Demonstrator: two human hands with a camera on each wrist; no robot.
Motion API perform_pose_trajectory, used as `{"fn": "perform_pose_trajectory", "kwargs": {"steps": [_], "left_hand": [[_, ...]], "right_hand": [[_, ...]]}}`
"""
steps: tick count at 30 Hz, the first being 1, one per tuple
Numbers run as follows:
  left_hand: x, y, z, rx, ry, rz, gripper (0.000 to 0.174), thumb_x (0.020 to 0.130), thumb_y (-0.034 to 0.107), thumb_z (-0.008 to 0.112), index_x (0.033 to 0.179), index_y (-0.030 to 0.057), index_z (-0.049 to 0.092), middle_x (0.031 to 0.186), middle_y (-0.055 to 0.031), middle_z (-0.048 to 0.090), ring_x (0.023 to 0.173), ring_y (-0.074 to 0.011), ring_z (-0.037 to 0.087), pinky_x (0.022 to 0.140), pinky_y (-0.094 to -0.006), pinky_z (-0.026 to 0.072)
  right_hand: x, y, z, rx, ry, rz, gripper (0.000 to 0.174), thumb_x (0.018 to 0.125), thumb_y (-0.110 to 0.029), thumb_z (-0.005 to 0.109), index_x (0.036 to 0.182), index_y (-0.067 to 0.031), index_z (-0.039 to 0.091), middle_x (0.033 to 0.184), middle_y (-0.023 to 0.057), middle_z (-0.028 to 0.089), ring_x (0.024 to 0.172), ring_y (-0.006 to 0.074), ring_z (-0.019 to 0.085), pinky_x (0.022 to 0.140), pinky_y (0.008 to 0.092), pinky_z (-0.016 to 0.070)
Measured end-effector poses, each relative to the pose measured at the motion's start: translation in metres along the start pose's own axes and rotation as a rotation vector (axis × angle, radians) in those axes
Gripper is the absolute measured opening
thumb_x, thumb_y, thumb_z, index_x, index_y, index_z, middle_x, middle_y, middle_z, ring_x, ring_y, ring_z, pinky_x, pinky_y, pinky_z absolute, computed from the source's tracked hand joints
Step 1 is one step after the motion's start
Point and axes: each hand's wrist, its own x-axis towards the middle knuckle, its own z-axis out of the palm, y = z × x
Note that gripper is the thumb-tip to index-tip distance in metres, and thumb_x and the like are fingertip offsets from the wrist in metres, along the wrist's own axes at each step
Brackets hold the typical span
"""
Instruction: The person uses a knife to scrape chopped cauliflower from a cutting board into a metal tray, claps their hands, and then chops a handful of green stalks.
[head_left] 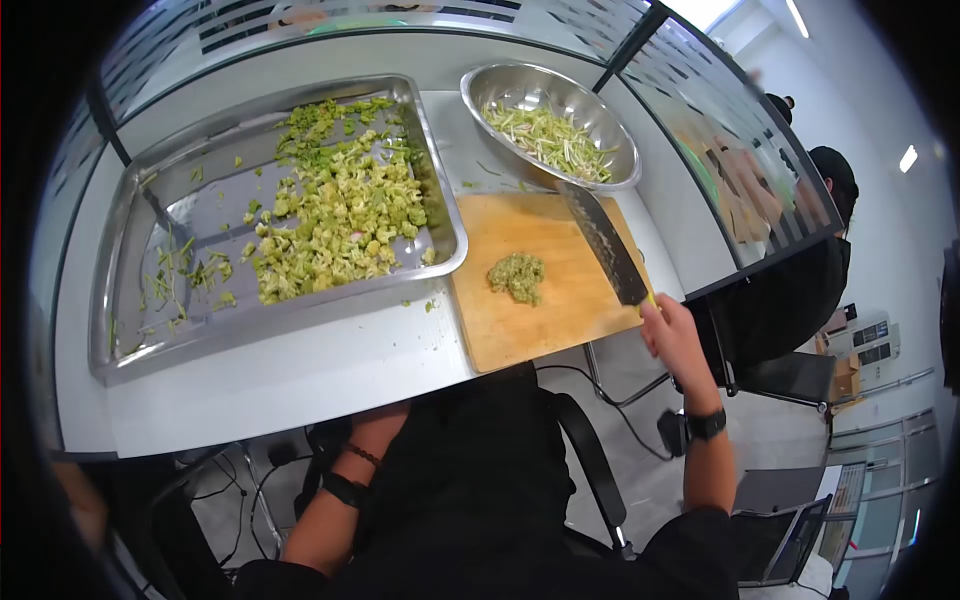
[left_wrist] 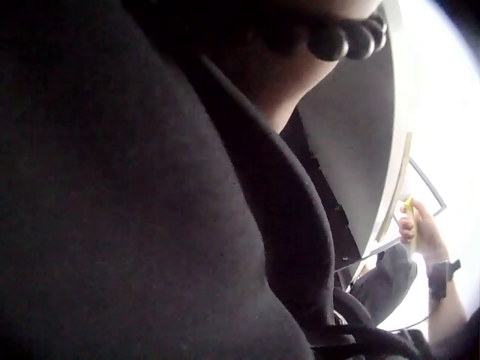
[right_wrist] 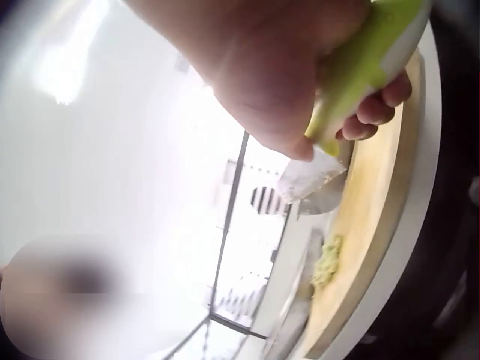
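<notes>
Hands, right around knife, mince on board.

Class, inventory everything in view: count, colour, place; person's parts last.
Tray: 1, silver, left
Florets: many, yellow-green, in tray
Greens: many, green, in tray
Bowl: 1, silver, back
Shreds: many, pale green, in bowl
Board: 1, tan, right
Mince: 1 heap, green, on board
Knife: 1, dark-bladed, above board
Table: 1, white, centre
Partition: several panels, clear, around table
Chairs: several, black, on floor
Bystanders: at least 1, black-clothed, right
Wristbands: 2, black, wrists
Bracelet: 1, dark, left wrist
Left hand: 1, bare, below table
Right hand: 1, bare, gripping knife
</notes>
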Motion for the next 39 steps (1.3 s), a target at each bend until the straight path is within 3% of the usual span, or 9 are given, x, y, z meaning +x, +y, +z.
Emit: {"fn": "perform_pose_trajectory", "kwargs": {"steps": [5,7,9,11,14,19,29,33,39], "left_hand": [[-0.019,0.045,-0.05,0.087,-0.397,0.045,0.039,0.089,0.023,0.059,0.122,0.0039,0.062,0.12,-0.0221,0.062,0.108,-0.0392,0.06,0.095,-0.0491,0.0474],[-0.013,0.071,-0.081,-0.438,-0.723,0.182,0.037,0.092,0.023,0.058,0.122,0.0014,0.061,0.12,-0.0198,0.063,0.111,-0.0348,0.061,0.097,-0.0457,0.0476],[0.003,0.121,-0.14,-1.133,-0.871,0.11,0.029,0.092,0.012,0.056,0.119,0.0023,0.062,0.118,-0.0152,0.064,0.106,-0.0289,0.063,0.094,-0.0387,0.049],[0.029,0.143,-0.164,-1.155,-0.592,0.323,0.024,0.093,0.005,0.051,0.115,0.0015,0.063,0.116,-0.0124,0.064,0.108,-0.0245,0.063,0.096,-0.0353,0.0482],[0.074,0.172,-0.157,-0.724,0.025,0.251,0.031,0.089,0.007,0.053,0.119,-0.0015,0.057,0.127,-0.0206,0.057,0.121,-0.0384,0.052,0.105,-0.0427,0.0399],[0.132,0.191,-0.078,-0.229,0.279,0.12,0.047,0.094,0.018,0.052,0.136,-0.0035,0.044,0.141,-0.0274,0.043,0.133,-0.0424,0.039,0.113,-0.0487,0.0288],[0.152,0.218,-0.052,-0.442,0.316,0.003,0.048,0.096,0.019,0.049,0.137,-0.0053,0.042,0.14,-0.0265,0.046,0.132,-0.041,0.041,0.112,-0.0483,0.0306],[0.152,0.221,-0.055,-0.54,0.322,-0.041,0.047,0.098,0.02,0.048,0.137,-0.0057,0.041,0.14,-0.0264,0.046,0.132,-0.0408,0.041,0.112,-0.0463,0.0307],[0.147,0.223,-0.068,-0.749,0.281,-0.074,0.047,0.103,0.023,0.042,0.141,-0.0047,0.04,0.143,-0.0243,0.045,0.137,-0.0362,0.038,0.115,-0.0425,0.0271]], "right_hand": [[-0.075,-0.003,0.024,0.631,-0.071,0.113,0.035,0.1,-0.017,0.049,0.132,-0.0044,0.044,0.081,0.0082,0.057,0.05,0.0102,0.051,0.042,0.0231,0.0415],[-0.089,-0.001,0.039,0.72,-0.08,0.15,0.045,0.1,-0.015,0.049,0.143,-0.0069,0.038,0.086,0.0088,0.056,0.051,0.0102,0.052,0.042,0.0228,0.0428],[-0.097,-0.003,0.054,0.748,-0.077,0.174,0.053,0.101,-0.014,0.048,0.151,-0.01,0.031,0.089,0.0078,0.056,0.053,0.0098,0.052,0.043,0.0228,0.0436],[-0.102,-0.009,0.071,0.719,-0.067,0.188,0.057,0.102,-0.012,0.046,0.155,-0.0136,0.026,0.089,0.0054,0.055,0.054,0.0089,0.051,0.044,0.0229,0.0441],[-0.1,-0.016,0.089,0.711,-0.096,0.173,0.058,0.103,-0.011,0.044,0.156,-0.0143,0.022,0.09,0.0041,0.055,0.054,0.0068,0.049,0.044,0.0216,0.0438],[-0.095,-0.029,0.089,0.559,-0.133,0.095,0.056,0.103,-0.009,0.041,0.156,-0.0111,0.023,0.09,0.0044,0.057,0.052,0.0057,0.048,0.042,0.0205,0.0425],[-0.077,-0.01,0.098,0.49,-0.254,-0.092,0.057,0.101,-0.008,0.041,0.156,-0.0095,0.022,0.083,0.0031,0.058,0.051,0.007,0.05,0.042,0.0228,0.0434],[-0.074,-0.023,0.093,0.696,-0.389,0.051,0.057,0.102,-0.009,0.04,0.156,-0.0122,0.021,0.085,0.0034,0.055,0.05,0.0077,0.049,0.042,0.0226,0.0427],[-0.07,-0.017,0.095,0.89,-0.454,0.084,0.056,0.103,-0.011,0.041,0.156,-0.0136,0.023,0.087,0.0038,0.052,0.05,0.0088,0.05,0.04,0.0222,0.0428]]}}
